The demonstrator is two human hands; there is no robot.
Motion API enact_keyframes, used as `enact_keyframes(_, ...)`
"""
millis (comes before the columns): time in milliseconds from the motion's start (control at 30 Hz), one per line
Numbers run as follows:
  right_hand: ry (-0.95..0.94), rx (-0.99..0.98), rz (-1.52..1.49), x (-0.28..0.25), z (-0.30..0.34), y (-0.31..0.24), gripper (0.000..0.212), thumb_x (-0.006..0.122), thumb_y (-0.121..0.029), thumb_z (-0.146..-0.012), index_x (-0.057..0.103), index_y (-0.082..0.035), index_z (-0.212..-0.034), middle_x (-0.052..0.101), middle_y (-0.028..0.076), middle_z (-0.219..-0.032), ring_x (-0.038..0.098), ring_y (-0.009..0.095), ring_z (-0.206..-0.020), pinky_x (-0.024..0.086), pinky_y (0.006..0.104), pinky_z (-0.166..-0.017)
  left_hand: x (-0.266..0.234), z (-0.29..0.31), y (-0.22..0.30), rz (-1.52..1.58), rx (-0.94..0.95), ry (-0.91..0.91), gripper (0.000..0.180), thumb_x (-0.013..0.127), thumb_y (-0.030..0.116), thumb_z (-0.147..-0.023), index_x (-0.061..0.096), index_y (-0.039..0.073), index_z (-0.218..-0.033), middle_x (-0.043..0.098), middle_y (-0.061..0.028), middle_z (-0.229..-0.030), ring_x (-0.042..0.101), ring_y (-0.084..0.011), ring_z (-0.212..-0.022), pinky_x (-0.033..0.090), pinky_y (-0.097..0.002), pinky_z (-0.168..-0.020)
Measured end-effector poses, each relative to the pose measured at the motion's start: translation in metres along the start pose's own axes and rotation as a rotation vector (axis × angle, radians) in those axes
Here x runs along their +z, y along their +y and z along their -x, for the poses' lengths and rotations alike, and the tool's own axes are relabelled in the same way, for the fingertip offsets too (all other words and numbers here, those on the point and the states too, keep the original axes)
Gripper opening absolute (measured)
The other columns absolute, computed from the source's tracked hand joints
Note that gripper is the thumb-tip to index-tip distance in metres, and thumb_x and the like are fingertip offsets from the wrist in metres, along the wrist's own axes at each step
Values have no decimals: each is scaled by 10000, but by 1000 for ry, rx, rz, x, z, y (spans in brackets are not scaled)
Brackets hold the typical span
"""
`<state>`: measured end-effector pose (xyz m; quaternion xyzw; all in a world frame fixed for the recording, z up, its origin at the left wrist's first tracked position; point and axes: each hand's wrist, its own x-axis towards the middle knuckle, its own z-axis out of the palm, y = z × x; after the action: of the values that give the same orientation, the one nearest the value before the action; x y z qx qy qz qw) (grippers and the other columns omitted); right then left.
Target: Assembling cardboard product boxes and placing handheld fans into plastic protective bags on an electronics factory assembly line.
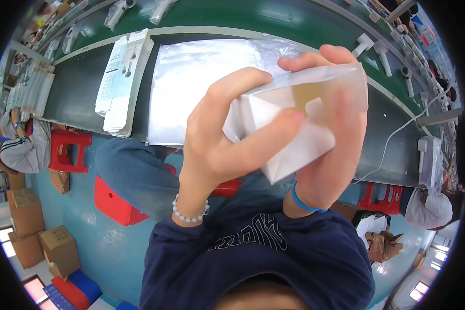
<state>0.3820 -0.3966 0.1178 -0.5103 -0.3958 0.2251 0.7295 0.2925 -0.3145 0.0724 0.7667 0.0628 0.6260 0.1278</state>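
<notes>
Close in front of my chest I hold up a white carton (297, 157), tilted, with one end facing me. My left hand (212, 137) grips its left side, and the thumb reaches across that end. Around the far and right side curls my right hand (349, 137), partly hidden by the carton and slightly blurred. A yellowish patch shows inside the upper part; what it is I cannot tell. Behind my hands a pile of clear plastic bags (191, 85) lies on the dark bench (77, 95). Left of it rests a stack of flat printed cartons (120, 85).
Beyond the bench runs a green conveyor belt (206, 18) carrying white handheld devices (381, 57). A white cable (390, 139) crosses the bench at right. Red stools (70, 150), cardboard boxes (59, 250) and a bin of paper scraps (380, 237) stand on the floor. Co-workers sit on both sides.
</notes>
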Motion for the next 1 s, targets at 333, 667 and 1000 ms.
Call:
enact_keyframes(333,-369,-257,-437,-28,-14,17,365,528,-179,-854,502,71,-1118,577,238,-1002,589,281,-1008,464,351,-919,-7,-4,4,115,24,-16,376,710,35,-537,626,142,-888,583,-145,-1014,613,-275,-757,524,-318,-607)
enact_keyframes(667,-380,-235,215,-40,-16,-9,359,523,148,-749,471,26,-1083,547,189,-1071,611,219,-962,473,296,-854,-9,-5,-4,34,111,-148,438,820,118,-564,577,64,-925,631,-245,-985,661,-300,-772,532,-306,-642)
enact_keyframes(1000,-755,-785,244,-57,-54,-6,397,616,-167,-791,587,68,-1110,539,350,-1167,623,370,-985,479,382,-891,-23,-19,-13,84,100,-219,479,797,146,-618,599,21,-1036,615,-242,-1058,640,-295,-848,514,-337,-731)
